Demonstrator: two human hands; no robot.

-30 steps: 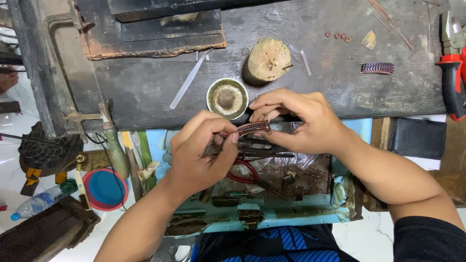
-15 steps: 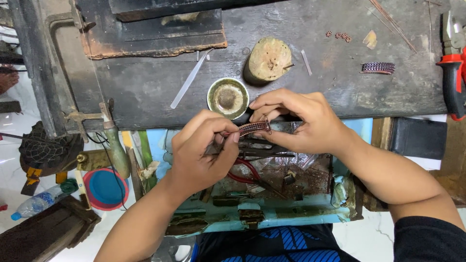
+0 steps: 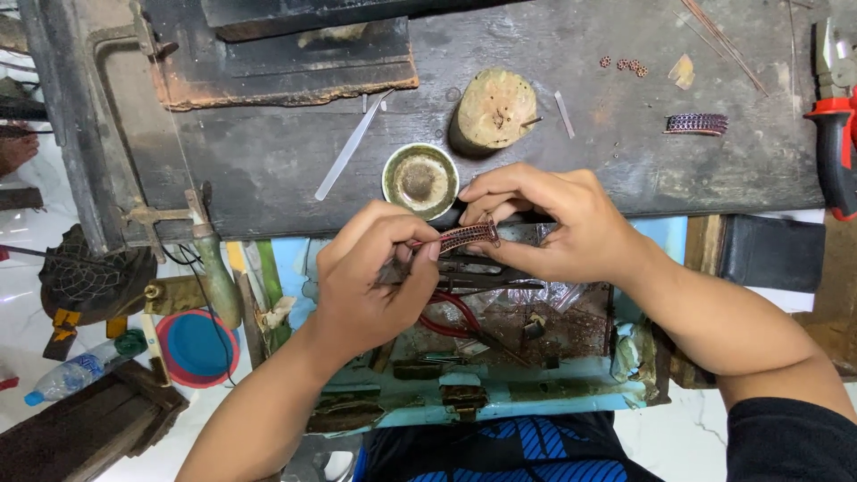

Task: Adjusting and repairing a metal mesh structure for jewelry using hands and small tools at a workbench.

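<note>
Nearest, below both hands: open light-blue drawer tray (image 3: 536,406) with scraps and red-handled pliers (image 3: 451,312). Left hand (image 3: 370,286) and right hand (image 3: 549,228) both pinched shut on a short beaded copper strip (image 3: 466,236), one end each, held level just over the near edge of the dark bench (image 3: 268,161). Little free room between the hands. Just beyond the fingertips: small round metal dish (image 3: 420,178), almost touching the right hand. Past it a wooden stump block (image 3: 494,109), and left of the dish a thin white strip (image 3: 350,147). Far right of the right hand: second beaded piece (image 3: 696,123), well apart, bare bench between. Red-handled cutter (image 3: 836,134) sits at the right bench edge.
</note>
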